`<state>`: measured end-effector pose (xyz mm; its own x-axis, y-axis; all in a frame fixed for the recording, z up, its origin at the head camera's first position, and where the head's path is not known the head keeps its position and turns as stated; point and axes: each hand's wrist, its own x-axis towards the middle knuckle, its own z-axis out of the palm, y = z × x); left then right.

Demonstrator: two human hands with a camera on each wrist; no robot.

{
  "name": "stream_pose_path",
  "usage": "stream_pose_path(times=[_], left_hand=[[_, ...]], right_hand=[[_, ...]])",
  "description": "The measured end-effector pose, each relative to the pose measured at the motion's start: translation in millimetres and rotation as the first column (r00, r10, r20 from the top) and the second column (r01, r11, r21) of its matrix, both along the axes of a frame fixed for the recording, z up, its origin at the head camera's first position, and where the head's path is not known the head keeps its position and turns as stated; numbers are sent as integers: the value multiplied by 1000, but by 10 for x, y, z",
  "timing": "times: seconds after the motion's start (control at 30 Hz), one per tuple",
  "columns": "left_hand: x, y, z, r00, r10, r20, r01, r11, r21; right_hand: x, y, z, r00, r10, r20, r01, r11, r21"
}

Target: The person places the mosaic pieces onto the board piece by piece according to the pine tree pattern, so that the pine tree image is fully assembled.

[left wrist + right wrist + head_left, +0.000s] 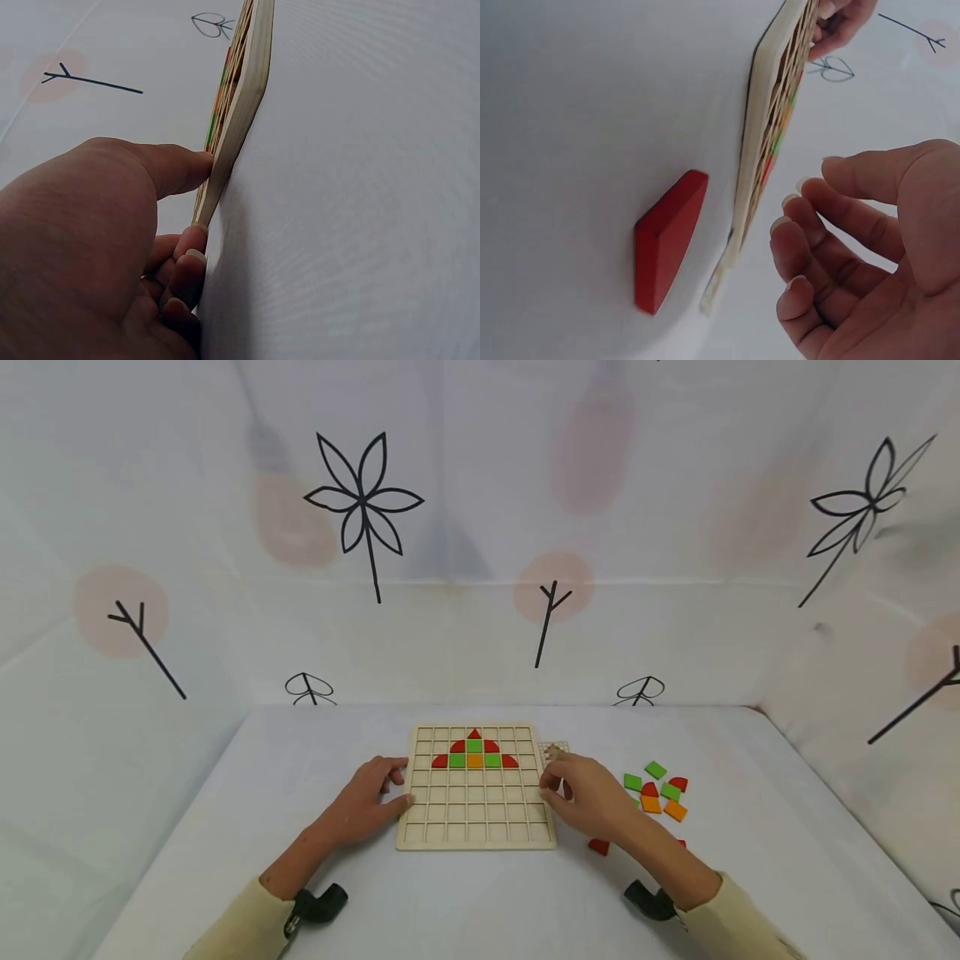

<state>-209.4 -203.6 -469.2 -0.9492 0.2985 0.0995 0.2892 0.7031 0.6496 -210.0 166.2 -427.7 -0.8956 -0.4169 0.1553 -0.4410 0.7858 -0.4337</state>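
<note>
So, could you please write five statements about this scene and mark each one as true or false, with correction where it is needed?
1. The left hand touches the wooden board. True.
2. The topmost piece in the pattern is a green square. False: it is a red triangle.
3. On the board, an orange square lies between two green squares. True.
4. The right hand pinches a red piece. False: nothing shows between its thumb and fingers.
5. The loose pieces lie left of the board. False: they lie to its right.
</note>
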Motion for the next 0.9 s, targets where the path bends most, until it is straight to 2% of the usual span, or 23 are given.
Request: stream_pose_path(times=[0.2,0.4,0.57,0.73,0.9], left_hand=[[2,-1,-14,1000,-3,5,3,1000,-7],[-9,-3,-17,1000,1,0,-1,1000,-6],[-8,-2,-7,1000,-1,10,1,1000,-5],[-4,1,8,1000,1,11,-1,1000,-3],[-5,1,6,1000,-1,4,1,1000,-5]], right_hand=[[134,140,13,999,-15,44,14,1000,22],[247,306,-20,1000,15,6,-15,1000,27],[322,426,-56,1000,27,6,-27,999,25],[374,515,-36,999,11,53,-13,999,42],[385,605,-22,994,37,103,-43,998,55]])
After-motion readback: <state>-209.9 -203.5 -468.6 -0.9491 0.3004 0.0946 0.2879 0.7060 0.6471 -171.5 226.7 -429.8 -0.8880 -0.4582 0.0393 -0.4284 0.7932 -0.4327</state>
